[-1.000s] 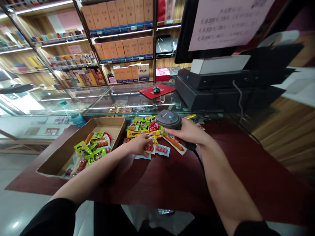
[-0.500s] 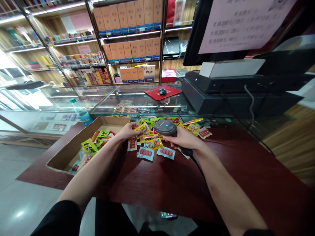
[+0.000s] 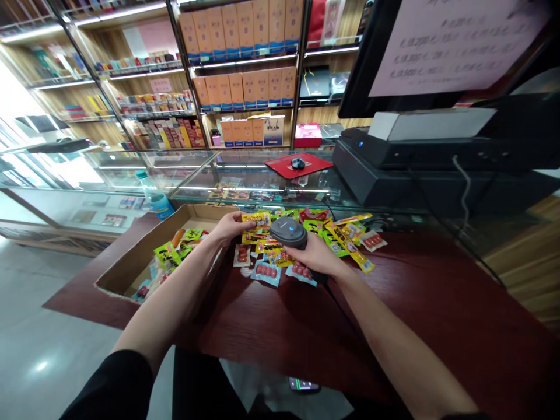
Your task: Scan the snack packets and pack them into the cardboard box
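Note:
Pinched in the fingers of my left hand [image 3: 231,226] is a yellow snack packet [image 3: 257,220]. My right hand [image 3: 315,254] is wrapped round the handle of a dark grey barcode scanner [image 3: 289,232], whose head is beside that packet. Under and around both hands lie several yellow, green and clear snack packets. Two blue-edged packets with red pieces, a left one [image 3: 266,272] and a right one [image 3: 301,272], are nearest me; the scanner handle partly covers the right one. My left forearm passes over the edge of an open cardboard box [image 3: 126,262] holding more packets.
Behind the dark red table [image 3: 271,326] is a glass counter with a mouse [image 3: 298,163] on a red mat [image 3: 280,165]. A blue bottle [image 3: 161,205] stands behind the box. A monitor [image 3: 363,70] and black machines [image 3: 385,181] are at right. The scanner's cable trails toward me.
The scanner and my right hand have moved left, nearer my left hand, and the held packet now lies more level. More yellow packets show right of the scanner. The whole view has shifted slightly.

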Motion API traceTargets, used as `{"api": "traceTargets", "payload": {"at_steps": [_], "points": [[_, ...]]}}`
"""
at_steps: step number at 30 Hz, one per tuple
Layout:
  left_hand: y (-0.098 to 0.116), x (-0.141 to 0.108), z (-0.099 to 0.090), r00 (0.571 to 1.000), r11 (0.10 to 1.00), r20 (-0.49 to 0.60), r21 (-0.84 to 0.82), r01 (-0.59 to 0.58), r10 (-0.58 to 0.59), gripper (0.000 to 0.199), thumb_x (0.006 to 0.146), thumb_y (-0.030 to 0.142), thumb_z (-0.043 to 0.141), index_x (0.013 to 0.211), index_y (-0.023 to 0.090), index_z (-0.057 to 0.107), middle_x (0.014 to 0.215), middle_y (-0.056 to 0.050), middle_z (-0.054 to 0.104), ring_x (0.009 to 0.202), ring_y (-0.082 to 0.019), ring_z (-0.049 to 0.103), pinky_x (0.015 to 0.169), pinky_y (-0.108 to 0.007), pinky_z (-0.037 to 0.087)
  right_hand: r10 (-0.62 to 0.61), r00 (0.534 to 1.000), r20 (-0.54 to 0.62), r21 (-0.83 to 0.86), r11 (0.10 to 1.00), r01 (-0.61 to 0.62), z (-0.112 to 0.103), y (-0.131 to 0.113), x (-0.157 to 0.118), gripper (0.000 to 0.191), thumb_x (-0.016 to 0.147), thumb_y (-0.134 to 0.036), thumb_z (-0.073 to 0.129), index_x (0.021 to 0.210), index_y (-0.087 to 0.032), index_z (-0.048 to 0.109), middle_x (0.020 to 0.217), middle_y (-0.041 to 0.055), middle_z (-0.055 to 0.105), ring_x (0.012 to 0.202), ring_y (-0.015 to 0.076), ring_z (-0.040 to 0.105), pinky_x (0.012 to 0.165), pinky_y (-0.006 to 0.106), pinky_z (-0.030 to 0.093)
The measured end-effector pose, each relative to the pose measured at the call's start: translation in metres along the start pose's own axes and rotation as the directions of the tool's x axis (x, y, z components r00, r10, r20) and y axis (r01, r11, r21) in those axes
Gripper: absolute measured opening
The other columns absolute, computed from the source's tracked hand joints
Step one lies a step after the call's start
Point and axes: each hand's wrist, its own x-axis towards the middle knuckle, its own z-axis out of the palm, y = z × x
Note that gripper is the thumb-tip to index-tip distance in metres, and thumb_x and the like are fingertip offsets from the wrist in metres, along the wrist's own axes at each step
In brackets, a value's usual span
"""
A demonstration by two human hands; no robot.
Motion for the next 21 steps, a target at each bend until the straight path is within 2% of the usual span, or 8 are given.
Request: {"api": "traceTargets", "payload": {"at_steps": [7,12,15,18,21], "points": [[0.002,-0.001,0.0,0.999,0.998,-0.037,0.068,0.001,0.002,0.036,0.052,0.026,0.086,0.08,0.013,0.068,0.073,-0.002,0.07,0.06,-0.011,0.062,0.061,-0.023,0.049,0.0,1.0,-0.022,0.027,1.0,0.0,0.003,0.006,0.002,0.037,0.076,-0.033,0.067,0.11,-0.018,0.07,0.099,0.0063,0.074,0.097,0.0273,0.068,0.085,0.039,0.053],[0.0,0.0,-0.002,1.0,0.999,0.011,0.034,0.02,-0.02,0.042,0.053,0.03,0.086,0.087,0.013,0.068,0.084,-0.005,0.073,0.069,-0.014,0.066,0.066,-0.026,0.051,-0.023,1.0,-0.008,0.016,1.0,0.023,0.002,0.004,0.001,0.035,0.076,-0.033,0.067,0.108,-0.017,0.071,0.099,0.0063,0.074,0.096,0.0273,0.068,0.083,0.037,0.053],[0.0,0.001,0.001,1.0,1.0,0.001,0.023,0.006,-0.006,0.044,0.051,0.031,0.088,0.085,0.013,0.066,0.082,-0.005,0.072,0.068,-0.014,0.066,0.067,-0.027,0.052,-0.049,0.999,-0.012,0.016,0.999,0.049,0.002,0.005,0.002,0.037,0.076,-0.033,0.068,0.11,-0.017,0.07,0.104,0.0067,0.073,0.098,0.0271,0.068,0.087,0.039,0.052],[0.009,0.001,0.001,0.998,0.999,-0.06,0.049,-0.016,0.019,0.044,0.049,0.029,0.088,0.082,0.014,0.064,0.077,-0.003,0.071,0.066,-0.014,0.066,0.066,-0.027,0.051,-0.055,0.998,-0.013,0.014,0.998,0.056,0.002,0.006,0.002,0.039,0.076,-0.034,0.068,0.111,-0.018,0.07,0.106,0.0072,0.073,0.101,0.0273,0.067,0.09,0.04,0.052],[0.027,-0.006,-0.013,0.992,0.992,-0.114,0.115,-0.046,0.059,0.045,0.048,0.029,0.088,0.083,0.013,0.063,0.078,-0.003,0.07,0.067,-0.014,0.065,0.067,-0.026,0.05,-0.049,0.999,-0.01,-0.005,0.999,0.049,0.003,0.006,0.002,0.037,0.075,-0.035,0.069,0.109,-0.018,0.071,0.102,0.0071,0.074,0.099,0.0276,0.068,0.087,0.039,0.053]]}}
